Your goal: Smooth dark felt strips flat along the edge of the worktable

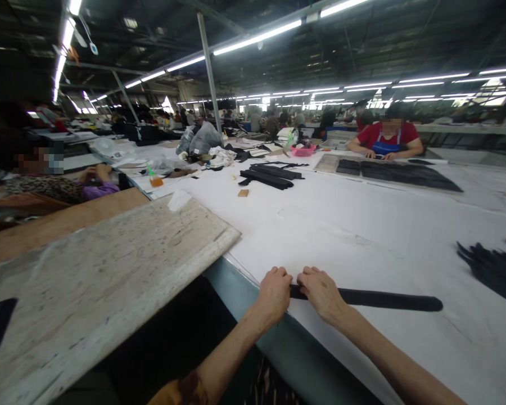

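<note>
A long black strip (390,299) with a rounded end lies flat on the white table (320,236), close to its near edge. My left hand (275,289) grips the strip's left end with curled fingers. Right beside it, my right hand (320,289) is closed on the same strip, thumb and fingers bent over it. The strip runs out to the right from under my right hand. My fingertips and the bit of strip between them are partly hidden by my knuckles.
A worn board (109,270) juts out at the left. Black strips (272,175) lie farther back, and a dark bundle (495,273) sits at the right. A small tan block (243,193) is mid-table. Co-workers sit at the left and across the table.
</note>
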Demonstrator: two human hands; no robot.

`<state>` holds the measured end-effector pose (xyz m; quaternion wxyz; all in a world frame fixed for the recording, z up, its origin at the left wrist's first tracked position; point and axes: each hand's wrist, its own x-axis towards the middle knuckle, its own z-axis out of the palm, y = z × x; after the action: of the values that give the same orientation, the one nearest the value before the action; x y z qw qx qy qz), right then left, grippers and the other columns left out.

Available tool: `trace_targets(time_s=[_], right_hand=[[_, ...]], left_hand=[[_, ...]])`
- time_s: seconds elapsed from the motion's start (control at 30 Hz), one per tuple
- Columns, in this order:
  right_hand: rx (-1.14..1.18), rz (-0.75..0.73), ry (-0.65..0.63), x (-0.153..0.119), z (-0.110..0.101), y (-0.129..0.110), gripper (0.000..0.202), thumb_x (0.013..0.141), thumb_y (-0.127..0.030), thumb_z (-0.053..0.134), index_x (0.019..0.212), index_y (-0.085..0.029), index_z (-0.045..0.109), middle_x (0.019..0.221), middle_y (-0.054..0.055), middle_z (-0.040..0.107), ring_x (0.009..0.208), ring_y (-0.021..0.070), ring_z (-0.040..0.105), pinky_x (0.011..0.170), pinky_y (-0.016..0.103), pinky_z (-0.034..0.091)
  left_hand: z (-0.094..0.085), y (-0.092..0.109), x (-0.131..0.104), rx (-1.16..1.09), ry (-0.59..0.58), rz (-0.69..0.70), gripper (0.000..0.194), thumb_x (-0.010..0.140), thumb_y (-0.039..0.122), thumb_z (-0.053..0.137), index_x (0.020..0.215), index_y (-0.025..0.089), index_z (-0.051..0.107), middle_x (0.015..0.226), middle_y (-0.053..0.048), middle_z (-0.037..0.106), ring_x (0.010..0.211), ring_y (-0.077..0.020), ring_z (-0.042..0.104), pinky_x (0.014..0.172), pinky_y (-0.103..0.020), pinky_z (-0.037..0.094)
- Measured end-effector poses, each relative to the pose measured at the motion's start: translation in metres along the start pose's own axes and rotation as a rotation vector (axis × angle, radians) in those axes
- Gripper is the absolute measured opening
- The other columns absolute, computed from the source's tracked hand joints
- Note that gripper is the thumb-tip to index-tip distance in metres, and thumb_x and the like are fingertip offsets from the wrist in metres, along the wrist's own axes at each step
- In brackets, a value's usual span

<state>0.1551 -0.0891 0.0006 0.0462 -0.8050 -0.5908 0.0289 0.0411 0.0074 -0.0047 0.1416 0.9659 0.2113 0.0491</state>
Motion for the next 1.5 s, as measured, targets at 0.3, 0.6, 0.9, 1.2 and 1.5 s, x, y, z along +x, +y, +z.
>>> trace_targets(time_s=[0.3, 0.6, 0.9, 1.2, 1.5], right_hand=[[0.050, -0.003, -0.001, -0.002, 0.000, -0.002, 0.024, 0.080, -0.001, 0.046, 0.090, -0.019, 0.059, 0.092, 0.003, 0.063, 0.087, 0.0192, 0.054, 0.074, 0.030, 0.034], [0.000, -0.195, 0.259, -0.017, 0.026, 0.024, 0.024, 0.087, -0.006, 0.045, 0.077, -0.020, 0.062, 0.081, 0.003, 0.058, 0.079, 0.0186, 0.049, 0.071, 0.031, 0.033], [0.119, -0.409, 0.505, -0.019, 0.040, 0.037, 0.024, 0.086, -0.002, 0.044, 0.086, -0.016, 0.063, 0.086, 0.004, 0.059, 0.081, 0.0190, 0.049, 0.076, 0.032, 0.037], [-0.001, -0.530, 0.416, -0.025, 0.034, 0.042, 0.022, 0.087, -0.003, 0.042, 0.094, -0.012, 0.061, 0.084, 0.006, 0.056, 0.077, 0.0188, 0.048, 0.073, 0.032, 0.039], [-0.243, -0.589, 0.401, -0.020, 0.033, 0.037, 0.021, 0.083, -0.004, 0.048, 0.100, -0.014, 0.057, 0.079, 0.004, 0.052, 0.071, 0.0188, 0.046, 0.065, 0.032, 0.036]], left_hand=[[0.001, 0.000, 0.000, -0.001, -0.021, -0.025, 0.024, 0.079, 0.004, 0.043, 0.086, 0.016, 0.063, 0.090, -0.006, 0.062, 0.089, -0.0212, 0.053, 0.081, -0.033, 0.042], [0.009, -0.004, -0.004, -0.008, -0.010, -0.016, 0.025, 0.086, 0.009, 0.044, 0.083, 0.018, 0.067, 0.086, -0.005, 0.064, 0.086, -0.0203, 0.053, 0.077, -0.031, 0.041], [0.016, -0.019, -0.014, 0.039, 0.024, 0.239, 0.012, 0.081, 0.008, 0.052, 0.082, 0.017, 0.059, 0.090, -0.004, 0.059, 0.086, -0.0192, 0.048, 0.078, -0.030, 0.042], [0.010, -0.020, -0.018, 0.144, 0.003, 0.368, 0.010, 0.080, 0.011, 0.054, 0.089, 0.014, 0.055, 0.091, -0.006, 0.056, 0.085, -0.0206, 0.046, 0.080, -0.031, 0.042], [0.010, -0.020, -0.017, 0.412, 0.039, 0.580, 0.025, 0.083, 0.010, 0.050, 0.107, 0.006, 0.052, 0.090, -0.008, 0.055, 0.081, -0.0221, 0.047, 0.075, -0.034, 0.040]])
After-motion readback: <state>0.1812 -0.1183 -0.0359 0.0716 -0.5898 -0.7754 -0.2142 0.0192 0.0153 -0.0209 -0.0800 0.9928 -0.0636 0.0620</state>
